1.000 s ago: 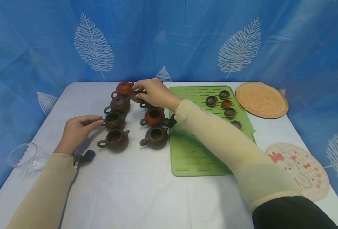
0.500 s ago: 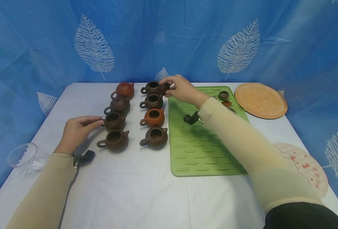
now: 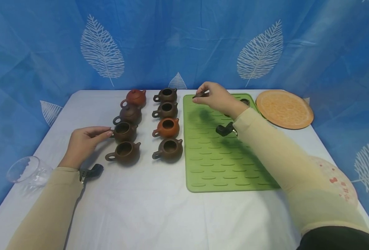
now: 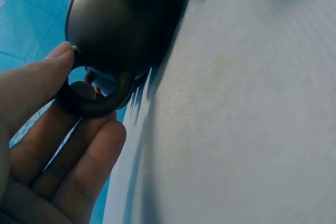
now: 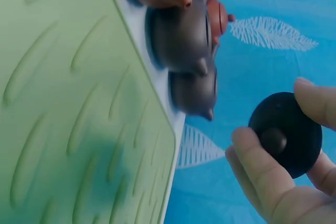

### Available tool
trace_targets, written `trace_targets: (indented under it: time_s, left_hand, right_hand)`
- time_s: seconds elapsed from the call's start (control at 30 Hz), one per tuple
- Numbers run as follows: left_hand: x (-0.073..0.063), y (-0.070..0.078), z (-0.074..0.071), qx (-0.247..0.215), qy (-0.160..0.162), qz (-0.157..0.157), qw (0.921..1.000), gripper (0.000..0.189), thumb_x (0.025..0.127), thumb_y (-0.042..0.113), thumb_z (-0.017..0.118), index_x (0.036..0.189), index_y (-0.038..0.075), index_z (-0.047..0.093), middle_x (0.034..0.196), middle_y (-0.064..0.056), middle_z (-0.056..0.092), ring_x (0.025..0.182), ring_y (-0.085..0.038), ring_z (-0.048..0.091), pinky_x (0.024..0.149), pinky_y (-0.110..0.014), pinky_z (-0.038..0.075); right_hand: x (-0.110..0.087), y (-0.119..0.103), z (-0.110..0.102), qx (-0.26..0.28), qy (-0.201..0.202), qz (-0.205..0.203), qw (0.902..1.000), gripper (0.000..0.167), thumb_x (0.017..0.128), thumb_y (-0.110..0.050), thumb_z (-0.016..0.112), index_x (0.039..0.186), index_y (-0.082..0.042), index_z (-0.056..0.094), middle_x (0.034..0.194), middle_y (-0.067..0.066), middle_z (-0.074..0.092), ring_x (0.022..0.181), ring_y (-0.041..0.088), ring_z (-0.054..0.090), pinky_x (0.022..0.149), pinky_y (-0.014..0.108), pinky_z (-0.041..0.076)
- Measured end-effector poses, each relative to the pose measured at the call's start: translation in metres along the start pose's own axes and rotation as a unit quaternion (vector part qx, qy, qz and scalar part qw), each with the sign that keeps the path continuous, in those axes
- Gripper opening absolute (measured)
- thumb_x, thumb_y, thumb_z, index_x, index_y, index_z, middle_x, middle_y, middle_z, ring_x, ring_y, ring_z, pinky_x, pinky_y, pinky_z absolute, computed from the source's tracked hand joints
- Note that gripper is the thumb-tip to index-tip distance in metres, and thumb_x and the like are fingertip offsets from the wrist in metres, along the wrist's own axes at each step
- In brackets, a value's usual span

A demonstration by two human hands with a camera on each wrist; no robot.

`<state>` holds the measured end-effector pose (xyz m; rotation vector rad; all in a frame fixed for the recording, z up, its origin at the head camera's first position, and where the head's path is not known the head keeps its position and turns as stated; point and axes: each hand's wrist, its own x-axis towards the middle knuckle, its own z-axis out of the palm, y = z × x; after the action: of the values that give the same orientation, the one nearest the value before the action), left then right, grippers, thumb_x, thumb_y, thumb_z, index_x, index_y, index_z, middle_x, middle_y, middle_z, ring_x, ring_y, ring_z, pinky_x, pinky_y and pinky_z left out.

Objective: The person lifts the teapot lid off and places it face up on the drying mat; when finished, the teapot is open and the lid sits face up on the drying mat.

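Small clay teapots stand in two columns on the white table. In the left column, my left hand (image 3: 84,142) pinches the loop handle of a lidless brown teapot (image 3: 124,132); the left wrist view shows thumb and fingertips at the handle (image 4: 89,106). Behind that teapot are a dark teapot (image 3: 130,113) and a red teapot (image 3: 136,98), both with lids on. My right hand (image 3: 219,99) holds a dark round teapot lid (image 5: 296,121) by its edge above the green mat (image 3: 215,173), its knob facing the right wrist camera. The right column's teapots, including an orange one (image 3: 168,127), lack lids.
Another lid (image 3: 245,101) on the mat peeks out behind my right hand. An orange round mat (image 3: 284,109) lies at the back right, and a pink patterned round mat (image 3: 337,180) is partly under my right arm. A clear glass (image 3: 29,172) lies at the left edge.
My right hand has moved right, from the back of the right teapot column to over the green mat, carrying the dark lid. The left hand stays at the same handle.
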<state>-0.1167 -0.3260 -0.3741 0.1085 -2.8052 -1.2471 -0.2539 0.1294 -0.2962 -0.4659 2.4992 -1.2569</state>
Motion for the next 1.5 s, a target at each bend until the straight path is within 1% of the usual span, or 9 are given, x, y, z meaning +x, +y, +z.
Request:
trace_targets:
  time_s: [0.2,0.47,0.7,0.8,0.97,1.07,1.2,1.4,1.5]
  left_hand:
    - [0.0,0.0,0.001,-0.003,-0.002,-0.002,1.0,0.063,0.092,0.058,0.076,0.127,0.006,0.076,0.124,-0.013,0.074,0.129,-0.032,0.059,0.105,-0.057,0.046]
    - [0.0,-0.001,0.001,-0.004,-0.003,-0.006,1.0,0.063,0.092,0.059,0.076,0.128,0.007,0.076,0.123,-0.013,0.074,0.129,-0.032,0.059,0.105,-0.057,0.046]
    - [-0.001,-0.001,0.0,-0.009,-0.004,-0.01,0.9999,0.063,0.092,0.059,0.076,0.128,0.007,0.076,0.123,-0.013,0.074,0.131,-0.032,0.058,0.106,-0.057,0.045]
    - [-0.001,0.0,0.0,-0.006,-0.003,-0.009,0.9999,0.063,0.092,0.059,0.076,0.128,0.007,0.076,0.123,-0.013,0.074,0.13,-0.031,0.059,0.105,-0.057,0.046]
    - [-0.001,0.001,0.0,-0.002,-0.003,-0.006,1.0,0.063,0.092,0.059,0.076,0.128,0.007,0.076,0.122,-0.013,0.074,0.129,-0.031,0.059,0.104,-0.056,0.046]
    - [-0.001,0.0,0.0,-0.001,-0.003,-0.005,1.0,0.062,0.093,0.058,0.076,0.128,0.008,0.076,0.122,-0.012,0.075,0.129,-0.03,0.06,0.103,-0.054,0.047]
    - [-0.001,-0.001,0.0,0.0,0.0,0.0,1.0,0.061,0.093,0.058,0.076,0.128,0.008,0.077,0.121,-0.011,0.075,0.127,-0.029,0.061,0.101,-0.05,0.048]
    - [-0.001,0.0,0.0,0.0,0.003,0.003,1.0,0.059,0.093,0.056,0.076,0.127,0.008,0.077,0.121,-0.011,0.075,0.126,-0.028,0.061,0.098,-0.043,0.049]
    - [-0.002,0.0,0.0,-0.001,0.001,0.0,1.0,0.06,0.094,0.056,0.076,0.128,0.007,0.076,0.121,-0.011,0.075,0.126,-0.028,0.061,0.099,-0.044,0.049]
  right_hand:
    - [-0.011,0.013,-0.017,-0.006,-0.008,0.02,0.9998,0.037,0.103,-0.025,0.073,0.131,-0.005,0.058,0.129,0.011,0.06,0.125,0.024,0.059,0.098,0.052,0.048]
    - [-0.027,0.036,-0.039,-0.085,-0.006,0.028,0.9959,0.041,0.102,-0.024,0.075,0.138,-0.008,0.064,0.131,0.012,0.065,0.12,0.028,0.061,0.096,0.05,0.049]
    - [-0.042,0.054,-0.052,-0.119,-0.007,0.044,0.9919,0.047,0.1,-0.018,0.077,0.142,-0.006,0.063,0.14,0.016,0.061,0.124,0.034,0.06,0.096,0.054,0.049]
    - [-0.048,0.061,-0.054,-0.128,-0.009,0.045,0.9907,0.047,0.099,-0.017,0.078,0.142,-0.004,0.063,0.141,0.017,0.059,0.121,0.035,0.06,0.094,0.055,0.049]
    - [-0.057,0.07,-0.055,-0.158,-0.012,0.036,0.9867,0.045,0.098,-0.017,0.079,0.138,-0.004,0.065,0.134,0.018,0.062,0.117,0.035,0.06,0.095,0.055,0.049]
    - [-0.061,0.072,-0.055,-0.181,-0.014,0.025,0.9831,0.044,0.097,-0.015,0.08,0.136,-0.004,0.066,0.13,0.018,0.062,0.112,0.034,0.062,0.091,0.055,0.05]
    - [-0.068,0.073,-0.053,-0.204,-0.014,0.016,0.9788,0.041,0.094,-0.013,0.083,0.132,-0.006,0.068,0.125,0.016,0.063,0.097,0.031,0.064,0.081,0.052,0.052]
    - [-0.077,0.077,-0.049,-0.232,-0.034,-0.003,0.9721,0.042,0.09,-0.011,0.087,0.129,-0.006,0.07,0.127,0.016,0.064,0.09,0.027,0.066,0.08,0.05,0.053]
    - [-0.079,0.08,-0.047,-0.244,-0.04,-0.016,0.9689,0.042,0.089,-0.009,0.088,0.127,-0.006,0.071,0.127,0.017,0.065,0.089,0.026,0.067,0.079,0.05,0.054]
